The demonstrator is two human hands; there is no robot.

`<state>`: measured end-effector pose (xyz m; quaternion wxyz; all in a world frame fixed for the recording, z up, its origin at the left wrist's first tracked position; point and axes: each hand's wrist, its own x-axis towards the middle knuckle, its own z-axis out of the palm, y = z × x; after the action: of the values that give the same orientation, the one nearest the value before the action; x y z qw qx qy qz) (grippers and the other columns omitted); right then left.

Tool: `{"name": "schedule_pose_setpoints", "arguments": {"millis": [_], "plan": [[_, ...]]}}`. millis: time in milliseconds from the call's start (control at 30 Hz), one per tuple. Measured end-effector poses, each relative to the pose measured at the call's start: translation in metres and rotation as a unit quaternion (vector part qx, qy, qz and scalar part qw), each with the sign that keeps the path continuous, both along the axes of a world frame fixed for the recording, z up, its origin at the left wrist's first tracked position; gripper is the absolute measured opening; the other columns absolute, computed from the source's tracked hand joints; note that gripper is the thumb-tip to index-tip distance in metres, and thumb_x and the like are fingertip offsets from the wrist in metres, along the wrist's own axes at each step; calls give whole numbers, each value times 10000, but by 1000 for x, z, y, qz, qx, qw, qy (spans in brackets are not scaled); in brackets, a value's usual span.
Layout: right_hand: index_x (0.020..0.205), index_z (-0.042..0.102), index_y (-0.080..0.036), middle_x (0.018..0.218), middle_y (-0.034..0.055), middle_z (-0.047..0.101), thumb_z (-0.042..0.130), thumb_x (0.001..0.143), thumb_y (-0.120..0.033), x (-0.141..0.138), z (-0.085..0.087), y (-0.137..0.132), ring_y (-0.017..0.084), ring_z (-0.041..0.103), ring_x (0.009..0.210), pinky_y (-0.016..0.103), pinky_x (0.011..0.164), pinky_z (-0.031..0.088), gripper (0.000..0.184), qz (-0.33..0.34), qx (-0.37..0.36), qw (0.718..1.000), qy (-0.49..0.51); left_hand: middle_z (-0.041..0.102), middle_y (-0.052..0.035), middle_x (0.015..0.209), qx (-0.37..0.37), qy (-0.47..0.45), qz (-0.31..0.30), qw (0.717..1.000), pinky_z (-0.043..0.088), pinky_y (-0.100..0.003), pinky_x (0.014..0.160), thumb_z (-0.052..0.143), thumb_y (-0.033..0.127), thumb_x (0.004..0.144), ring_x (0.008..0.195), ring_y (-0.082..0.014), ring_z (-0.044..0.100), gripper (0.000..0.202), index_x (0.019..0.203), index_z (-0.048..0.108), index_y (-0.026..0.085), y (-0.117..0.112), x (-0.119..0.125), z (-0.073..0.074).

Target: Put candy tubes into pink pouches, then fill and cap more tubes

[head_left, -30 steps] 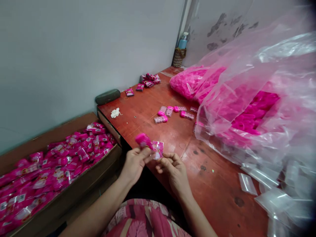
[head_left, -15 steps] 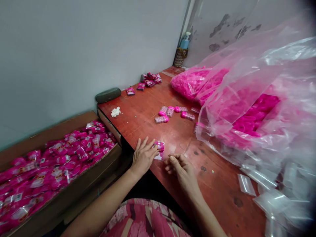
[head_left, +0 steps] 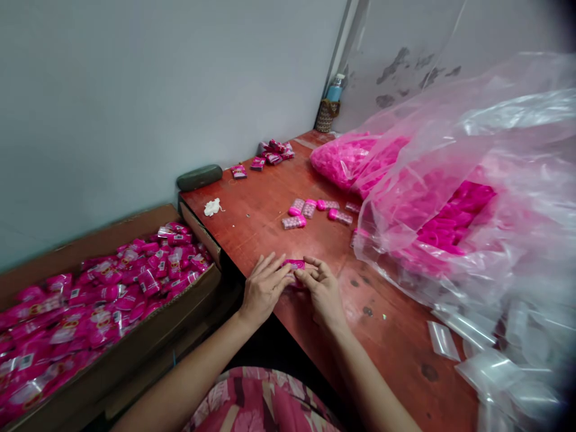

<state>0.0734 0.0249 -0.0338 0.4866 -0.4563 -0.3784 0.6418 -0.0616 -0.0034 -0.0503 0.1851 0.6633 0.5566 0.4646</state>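
Note:
A small pink printed packaging label [head_left: 294, 264] is between my two hands at the near edge of the red table [head_left: 252, 225]. My left hand [head_left: 264, 287] holds its left side, fingers long and close together, tips over the label. On the right side, my right hand [head_left: 324, 291] pinches it between thumb and curled fingers. Fingers cover much of the label, so its lower part is mostly hidden. Just beyond lie several small clear containers with pink caps, one of them a bead-filled container [head_left: 293, 222] nearest to my hands.
At the left stands a cardboard box [head_left: 180, 294] full of pink packs [head_left: 103, 318]. A large clear bag [head_left: 396, 240] of pink plastic parts fills the right side, with clear sleeves [head_left: 443, 341] below. Behind are a dark case [head_left: 199, 177], folded labels [head_left: 274, 153] and a bottle [head_left: 335, 90].
My right hand has moved left and up onto the label and now grips its right side. My left hand stays near its place. The label shows less of its face than before.

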Motion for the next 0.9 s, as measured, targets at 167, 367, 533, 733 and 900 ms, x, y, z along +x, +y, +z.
{"name": "schedule_pose_setpoints", "arguments": {"millis": [167, 367, 533, 733, 900], "plan": [[986, 491, -184, 583, -62, 581, 722, 644, -269, -5, 8, 7, 94, 533, 510, 207, 520, 410, 421, 3, 4, 1000, 2, 661, -100, 990, -207, -359, -21, 910, 487, -380, 828, 573, 402, 779, 893, -245, 620, 361, 1029, 643, 151, 1, -3, 13], [987, 484, -190, 530, -85, 505, 682, 681, -323, -6, 6, 12, 98, 473, 462, 208, 470, 362, 388, 4, 45, 993, -112, 662, -81, 745, -293, -526, -7, 798, 540, -299, 662, 695, 355, 674, 687, -176, 633, 279, 750, 674, 87, 7, -12, 12], [930, 576, -187, 756, 39, 629, 660, 690, -333, 3, -2, 13, 207, 574, 695, 318, 623, 430, 292, 66, 203, 874, -436, 649, -55, 675, -305, -541, 54, 782, 547, -228, 615, 758, 291, 600, 629, -130, 614, 238, 678, 675, 82, 8, -26, 14], [1044, 578, -185, 987, 60, 647, 487, 828, -311, 39, 18, 75, 162, 609, 799, 253, 708, 457, 267, 75, 248, 754, -604, 641, -61, 636, -334, -582, 57, 739, 545, -196, 543, 746, 187, 617, 565, -114, 598, 158, 646, 659, 59, 10, -21, 18], [949, 641, -138, 988, 113, 653, 423, 828, -219, 98, 48, 144, 228, 589, 911, 293, 761, 415, 262, 31, 190, 687, -701, 649, -75, 639, -337, -620, 83, 704, 545, -195, 524, 644, 86, 713, 565, -123, 615, 54, 666, 635, 61, 12, -26, 21]]}}
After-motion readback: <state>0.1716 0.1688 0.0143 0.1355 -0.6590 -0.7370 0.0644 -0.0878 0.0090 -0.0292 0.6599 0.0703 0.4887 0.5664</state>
